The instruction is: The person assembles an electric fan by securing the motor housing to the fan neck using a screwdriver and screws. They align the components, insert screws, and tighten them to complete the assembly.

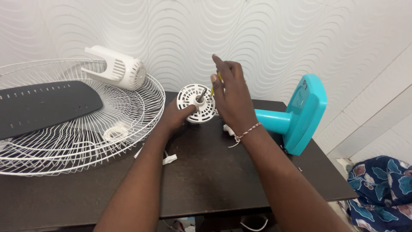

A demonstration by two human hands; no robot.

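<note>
My left hand (176, 117) grips the white round fan motor unit (194, 101) from below, with its metal shaft pointing toward me. My right hand (231, 96) is raised just right of the motor and pinches a thin yellow-handled tool (213, 89) whose tip meets the motor's face near the shaft. A thread bracelet circles my right wrist. The turquoise fan stand (300, 114) lies on its side to the right, its neck running toward the motor behind my right hand.
A white wire fan guard (141, 107) lies at left on the dark brown table (210, 172), with a black fan blade (43, 105) across it. A white motor cover (118, 68) rests behind it. Small white parts (169, 160) lie near my left forearm. Flowered cloth (382, 189) sits lower right.
</note>
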